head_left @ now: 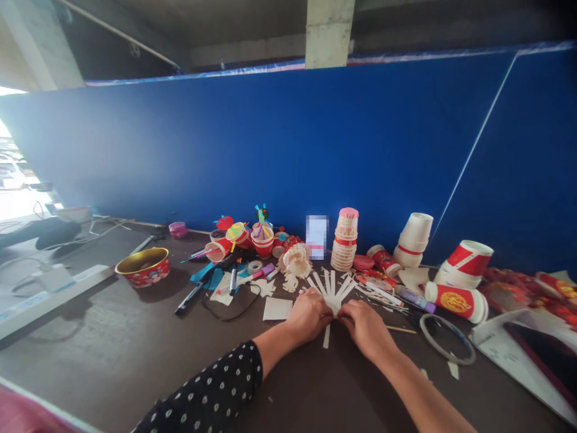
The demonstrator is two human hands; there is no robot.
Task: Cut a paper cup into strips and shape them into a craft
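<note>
A white paper cup cut into a fan of strips [331,287] lies flattened on the dark table [112,349]. My left hand [309,314] and my right hand [366,325] rest side by side over its centre, fingers curled and pinching the paper between them. The strips radiate away from my hands toward the blue wall. One loose strip [326,337] lies just below my hands. A polka-dot sleeve covers my left forearm.
Behind the cut cup stand a stack of small cups [345,239], red-and-white paper cups [456,299], decorated cups [262,237], markers [192,296], a tape roll [255,266], a gold-and-red bowl [143,267] and a ring [447,338]. A blue partition [288,144] closes the back.
</note>
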